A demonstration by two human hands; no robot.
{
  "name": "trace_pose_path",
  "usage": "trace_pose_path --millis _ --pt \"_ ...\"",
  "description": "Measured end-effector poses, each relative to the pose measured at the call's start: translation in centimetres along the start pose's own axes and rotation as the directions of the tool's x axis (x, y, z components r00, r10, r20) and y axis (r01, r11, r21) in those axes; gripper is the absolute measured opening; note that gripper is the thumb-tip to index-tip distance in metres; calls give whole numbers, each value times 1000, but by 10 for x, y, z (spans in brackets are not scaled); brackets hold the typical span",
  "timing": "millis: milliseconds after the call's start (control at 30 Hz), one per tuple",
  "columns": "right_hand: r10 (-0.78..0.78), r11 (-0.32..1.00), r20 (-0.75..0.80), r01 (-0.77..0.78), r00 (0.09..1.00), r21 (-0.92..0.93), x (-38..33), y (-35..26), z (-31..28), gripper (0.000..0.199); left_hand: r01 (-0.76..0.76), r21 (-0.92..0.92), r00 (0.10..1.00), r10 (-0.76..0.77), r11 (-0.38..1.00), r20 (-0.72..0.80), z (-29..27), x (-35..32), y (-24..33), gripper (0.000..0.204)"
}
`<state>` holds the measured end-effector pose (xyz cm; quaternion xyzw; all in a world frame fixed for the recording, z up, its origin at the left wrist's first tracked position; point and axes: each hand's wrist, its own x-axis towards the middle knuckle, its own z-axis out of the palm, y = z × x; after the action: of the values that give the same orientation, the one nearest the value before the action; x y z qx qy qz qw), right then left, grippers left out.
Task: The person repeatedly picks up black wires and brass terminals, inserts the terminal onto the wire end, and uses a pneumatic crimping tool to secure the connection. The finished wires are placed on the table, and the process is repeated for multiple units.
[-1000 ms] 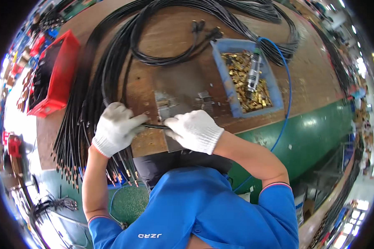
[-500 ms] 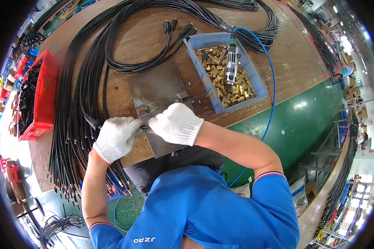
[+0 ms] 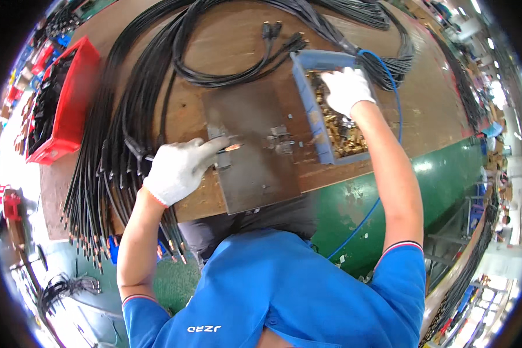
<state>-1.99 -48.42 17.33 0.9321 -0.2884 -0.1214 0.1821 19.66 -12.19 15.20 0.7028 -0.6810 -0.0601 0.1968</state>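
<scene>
My left hand (image 3: pixel 178 168), in a white knit glove, is closed on a black cable (image 3: pixel 222 150) above the left side of a dark metal plate (image 3: pixel 252 185). The bare copper end (image 3: pixel 233 147) of that cable points right from the fingertips. Over the blue bin (image 3: pixel 326 148) of brass fittings (image 3: pixel 349 143), my gloved right hand (image 3: pixel 348 91) wraps the body of an air screwdriver (image 3: pixel 348 122). Most of the tool is hidden under the glove. A small metal clamp fixture (image 3: pixel 279 140) sits on the plate, right of the cable end.
Many black cables (image 3: pixel 130 122) with copper ends lie left of the plate and hang over the near table edge. A red bin (image 3: pixel 69 110) of black parts stands at the far left. The blue air hose (image 3: pixel 398 104) curves around the blue bin. More cable coils (image 3: pixel 214 78) lie behind.
My right hand has left the plate and reached right into the blue bin, onto the air screwdriver lying there. The left hand keeps the cable, its copper end now exposed. The view has shifted.
</scene>
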Motion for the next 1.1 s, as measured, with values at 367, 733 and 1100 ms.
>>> trace_pose_path --millis 367,733,1100 --pt "271 505 -337 165 902 847 -19 -13 -8 29 31 -21 999 -31 999 -17 5 0 0 48" --pt "-140 -874 7 -127 990 469 -81 -155 2 31 31 -34 998 -33 999 -54 3 -1 -1 57" --pt "-239 -916 -10 -222 971 335 -78 -185 10 30 30 -102 987 -46 994 -157 2 -2 -1 60"
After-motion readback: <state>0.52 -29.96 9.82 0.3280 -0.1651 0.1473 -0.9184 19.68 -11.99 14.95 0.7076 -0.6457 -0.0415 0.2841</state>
